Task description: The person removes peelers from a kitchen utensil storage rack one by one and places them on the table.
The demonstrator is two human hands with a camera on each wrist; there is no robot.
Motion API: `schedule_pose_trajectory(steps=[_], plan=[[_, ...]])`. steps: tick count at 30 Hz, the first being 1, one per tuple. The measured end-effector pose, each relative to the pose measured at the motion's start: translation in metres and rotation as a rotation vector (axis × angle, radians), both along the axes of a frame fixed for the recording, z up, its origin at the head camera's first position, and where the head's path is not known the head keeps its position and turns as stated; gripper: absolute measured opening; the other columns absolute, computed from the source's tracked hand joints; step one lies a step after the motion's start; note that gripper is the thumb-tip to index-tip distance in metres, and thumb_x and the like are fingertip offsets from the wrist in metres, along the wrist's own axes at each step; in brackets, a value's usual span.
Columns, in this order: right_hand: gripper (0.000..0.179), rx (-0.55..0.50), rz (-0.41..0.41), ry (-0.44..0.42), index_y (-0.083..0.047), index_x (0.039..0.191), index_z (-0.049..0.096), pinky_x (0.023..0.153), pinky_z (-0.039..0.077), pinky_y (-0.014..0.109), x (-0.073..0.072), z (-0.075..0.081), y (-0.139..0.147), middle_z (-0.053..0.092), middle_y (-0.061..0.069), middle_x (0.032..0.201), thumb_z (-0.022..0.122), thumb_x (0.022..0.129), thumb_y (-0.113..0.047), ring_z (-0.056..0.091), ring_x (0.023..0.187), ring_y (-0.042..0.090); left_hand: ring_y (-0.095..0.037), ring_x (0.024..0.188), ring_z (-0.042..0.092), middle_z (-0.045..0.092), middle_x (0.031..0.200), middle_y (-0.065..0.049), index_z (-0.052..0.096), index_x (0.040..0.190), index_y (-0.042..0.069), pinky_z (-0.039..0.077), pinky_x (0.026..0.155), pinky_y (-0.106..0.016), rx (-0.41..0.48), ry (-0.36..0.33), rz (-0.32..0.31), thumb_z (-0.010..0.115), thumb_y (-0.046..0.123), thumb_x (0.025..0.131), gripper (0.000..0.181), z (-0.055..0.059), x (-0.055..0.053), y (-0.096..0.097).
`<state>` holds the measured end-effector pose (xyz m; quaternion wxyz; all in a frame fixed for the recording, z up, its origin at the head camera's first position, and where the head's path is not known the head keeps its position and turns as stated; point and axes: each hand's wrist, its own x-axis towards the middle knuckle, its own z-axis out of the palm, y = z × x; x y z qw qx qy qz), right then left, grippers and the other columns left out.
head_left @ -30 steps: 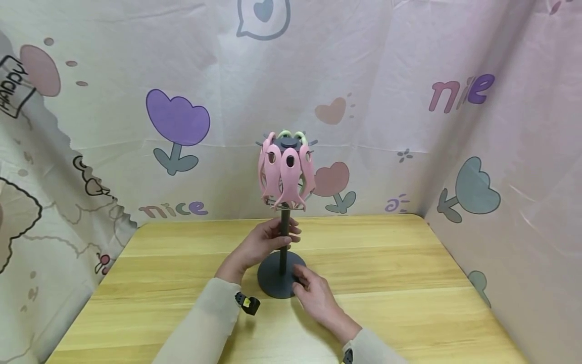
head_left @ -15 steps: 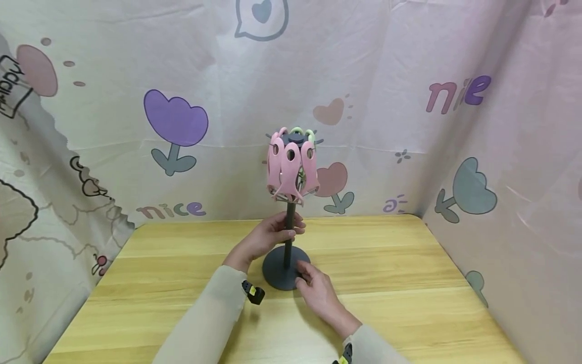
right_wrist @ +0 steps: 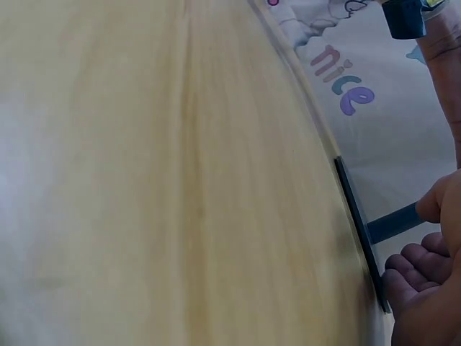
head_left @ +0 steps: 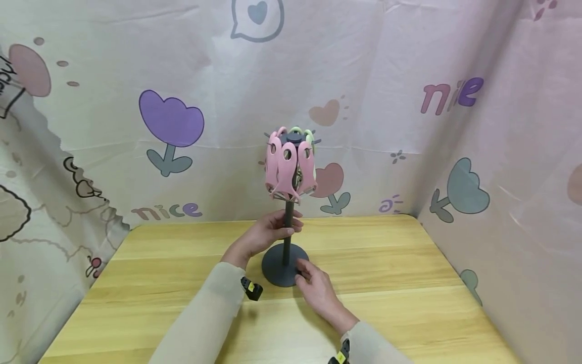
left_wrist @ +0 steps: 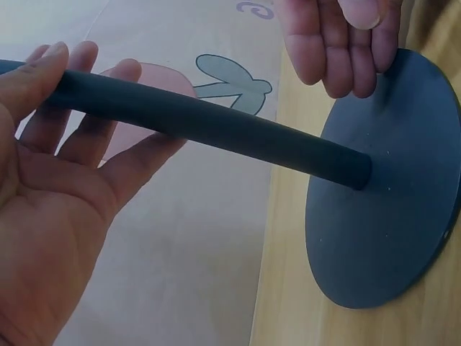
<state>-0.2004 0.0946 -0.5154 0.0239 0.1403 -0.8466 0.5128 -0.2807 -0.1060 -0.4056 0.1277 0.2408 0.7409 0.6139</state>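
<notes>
A dark grey display stand rises from a round base on the table. Around its top hang several pink fish-shaped pieces, each with a hole; pale green ones show behind them. My left hand holds the pole below the hanging pieces, its thumb on the near side and its fingers behind. Beside the base's right edge is my right hand, fingers extended and fingertips at the rim. In the left wrist view its fingers overlap the base's edge.
The wooden table has a rounded back corner on the right. Behind and beside it hangs a pale printed cloth with tulips and lettering. A small black camera sits on the left wrist, another on the right.
The stand has shifted a little away toward the back of the table, the left hand moving along with its pole. The right hand has stayed beside the base's rim.
</notes>
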Motion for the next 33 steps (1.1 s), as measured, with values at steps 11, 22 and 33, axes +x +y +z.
schedule_pose_trajectory(steps=[11, 22, 33], plan=[[0.042, -0.001, -0.005, -0.002, 0.003, 0.145, 0.058, 0.105, 0.055, 0.05, 0.001, 0.0, -0.002, 0.067, 0.021, 0.139, 0.059, 0.105, -0.012, 0.067, 0.127, 0.036, -0.036, 0.121, 0.07, 0.073, 0.121, -0.014, 0.062, 0.138, 0.011, 0.056, 0.106, -0.048, 0.033, 0.03, -0.011, 0.062, 0.004, 0.105, 0.034, -0.004, -0.002, 0.005], [0.042, 0.009, -0.02, 0.001, 0.001, 0.144, 0.059, 0.105, 0.055, 0.05, 0.002, -0.002, -0.002, 0.067, 0.019, 0.138, 0.06, 0.105, -0.014, 0.067, 0.127, 0.035, -0.026, 0.121, 0.071, 0.073, 0.128, -0.013, 0.063, 0.141, 0.016, 0.052, 0.111, -0.053, 0.038, 0.008, 0.008, 0.064, 0.008, 0.105, 0.036, -0.011, -0.002, 0.006], [0.04, -0.003, -0.025, 0.018, 0.0, 0.142, 0.062, 0.103, 0.057, 0.049, 0.002, 0.0, -0.005, 0.069, 0.019, 0.136, 0.061, 0.104, -0.013, 0.069, 0.124, 0.034, -0.027, 0.122, 0.071, 0.072, 0.13, -0.014, 0.063, 0.14, 0.016, 0.054, 0.109, -0.052, 0.025, 0.018, 0.026, 0.063, 0.009, 0.106, 0.035, -0.014, -0.003, 0.004]])
